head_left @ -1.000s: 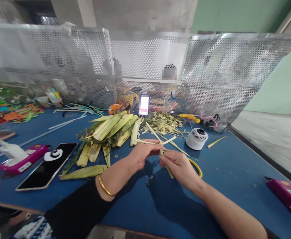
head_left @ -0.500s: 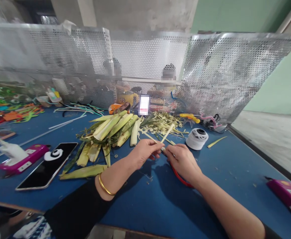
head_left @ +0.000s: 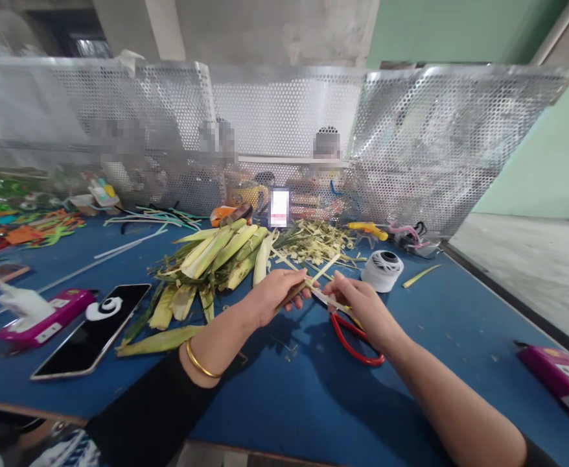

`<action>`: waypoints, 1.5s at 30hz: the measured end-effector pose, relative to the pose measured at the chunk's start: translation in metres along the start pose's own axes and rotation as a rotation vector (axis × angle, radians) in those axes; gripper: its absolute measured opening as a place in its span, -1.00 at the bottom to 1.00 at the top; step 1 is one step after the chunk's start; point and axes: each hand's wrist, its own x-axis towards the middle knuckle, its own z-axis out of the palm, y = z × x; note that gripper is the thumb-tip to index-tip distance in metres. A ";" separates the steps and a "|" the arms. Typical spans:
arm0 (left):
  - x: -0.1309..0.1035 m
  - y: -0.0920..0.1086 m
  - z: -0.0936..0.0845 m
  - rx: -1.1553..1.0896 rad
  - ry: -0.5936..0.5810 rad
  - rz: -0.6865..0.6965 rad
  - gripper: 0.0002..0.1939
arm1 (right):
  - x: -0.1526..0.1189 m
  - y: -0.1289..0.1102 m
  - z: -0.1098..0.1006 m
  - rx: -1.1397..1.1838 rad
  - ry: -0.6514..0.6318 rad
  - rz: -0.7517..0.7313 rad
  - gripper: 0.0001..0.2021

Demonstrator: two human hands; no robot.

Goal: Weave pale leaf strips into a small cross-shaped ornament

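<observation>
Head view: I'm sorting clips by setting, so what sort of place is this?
Probably a craft workshop: a blue table bears a pile of husk-like leaves, a white spool and red-handled scissors.

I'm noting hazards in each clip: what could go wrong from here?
The red-handled scissors are right by the right hand, blades pointing towards the left hand, so a finger might get nicked. The pale strips pinched in the left hand could slip loose if that grip slackens.

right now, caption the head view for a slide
Left hand holds pale strips, right hand by red scissors, husks piled nearby.
</observation>
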 end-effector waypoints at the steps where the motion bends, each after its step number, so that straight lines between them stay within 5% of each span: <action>1: 0.000 0.000 0.000 0.012 -0.014 -0.012 -0.63 | 0.003 0.001 -0.001 0.113 0.035 0.035 -0.55; 8: -0.004 -0.003 0.007 0.214 -0.048 -0.008 -0.61 | 0.004 0.005 0.006 0.476 -0.004 0.151 -0.62; 17: -0.004 -0.009 0.010 0.295 -0.077 0.059 -0.74 | 0.007 0.011 0.006 0.230 0.167 -0.033 -0.63; 23: -0.006 -0.007 0.012 0.336 0.034 0.110 -0.73 | 0.006 0.004 -0.004 -0.129 0.522 -0.339 -0.72; 27: -0.012 -0.008 0.020 0.633 0.009 0.209 -0.63 | -0.005 0.000 0.006 -0.464 0.218 -0.546 -0.84; 30: -0.015 -0.011 0.024 0.712 0.018 0.231 -0.63 | -0.009 -0.001 0.012 -0.429 0.089 -0.542 -0.81; 38: -0.015 -0.012 0.021 0.593 -0.113 0.224 -0.72 | -0.008 0.001 0.020 -0.396 0.199 -0.608 -0.76; 41: -0.012 -0.010 0.017 0.445 -0.043 0.157 -0.71 | -0.003 -0.006 0.017 -0.462 0.232 -0.651 -0.85; 45: -0.007 -0.001 0.008 0.098 0.063 0.067 -0.71 | 0.009 -0.019 0.002 -0.416 0.473 -0.559 -0.78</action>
